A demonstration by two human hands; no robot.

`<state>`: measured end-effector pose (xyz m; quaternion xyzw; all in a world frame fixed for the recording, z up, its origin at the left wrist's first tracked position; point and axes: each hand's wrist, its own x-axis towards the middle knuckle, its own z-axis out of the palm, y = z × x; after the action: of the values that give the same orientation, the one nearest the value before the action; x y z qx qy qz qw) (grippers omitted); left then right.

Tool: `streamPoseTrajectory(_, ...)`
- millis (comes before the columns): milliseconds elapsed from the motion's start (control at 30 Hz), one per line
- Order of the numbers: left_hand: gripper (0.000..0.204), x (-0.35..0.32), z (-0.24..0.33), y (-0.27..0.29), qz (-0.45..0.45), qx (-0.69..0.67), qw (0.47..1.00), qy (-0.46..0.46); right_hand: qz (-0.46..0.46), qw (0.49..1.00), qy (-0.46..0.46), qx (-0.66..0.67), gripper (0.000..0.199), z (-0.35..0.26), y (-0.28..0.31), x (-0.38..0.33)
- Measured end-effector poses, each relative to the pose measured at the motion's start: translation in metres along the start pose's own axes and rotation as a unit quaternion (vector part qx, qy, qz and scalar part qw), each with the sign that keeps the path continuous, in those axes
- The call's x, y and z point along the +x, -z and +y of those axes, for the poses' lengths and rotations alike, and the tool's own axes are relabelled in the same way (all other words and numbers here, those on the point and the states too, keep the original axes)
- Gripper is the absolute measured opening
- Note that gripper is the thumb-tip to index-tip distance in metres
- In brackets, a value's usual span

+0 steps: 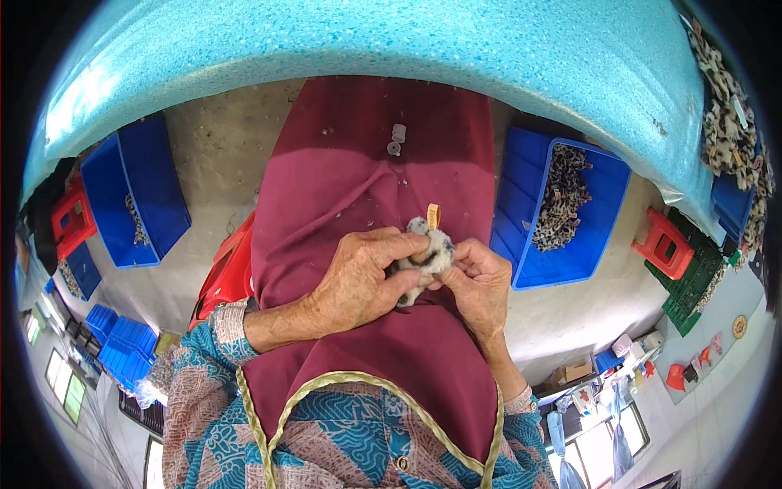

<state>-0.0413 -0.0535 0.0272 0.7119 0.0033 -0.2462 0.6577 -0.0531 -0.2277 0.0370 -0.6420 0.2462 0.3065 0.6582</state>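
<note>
A small furry plush piece (440, 251), white with dark and tan patches, is held between my two hands above my lap. A tan ribbon loop tag (434, 215) sticks up from its top. My left hand (360, 273) grips its left side, thumb and fingers closed on the fur. At its right side, the fingers of my right hand (481, 285) pinch the plush. Part of the piece is hidden by my fingers. Farther off on the maroon apron (326, 196) over my lap lie small white plastic parts (397, 138).
A table under a turquoise cover (391, 41) spans the far side. Blue bins (521, 212) with spotted furry pieces stand to the right and left (130, 196). More furry pieces (729, 122) are heaped at the far right. Red stools (664, 244) stand on the floor.
</note>
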Motion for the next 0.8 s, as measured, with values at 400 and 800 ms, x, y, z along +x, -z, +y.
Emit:
streamPoseTrajectory(400,0.024,0.000,-0.008,0.005,0.009,0.044,0.992,-0.114,-0.150,0.979,0.079,-0.110,0.016,-0.026,0.026,0.001)
streamPoseTrajectory(800,0.016,-0.013,0.011,0.040,-0.012,0.188,0.903,-0.386,-0.236,0.915,0.313,-0.094,0.018,-0.027,0.005,0.019)
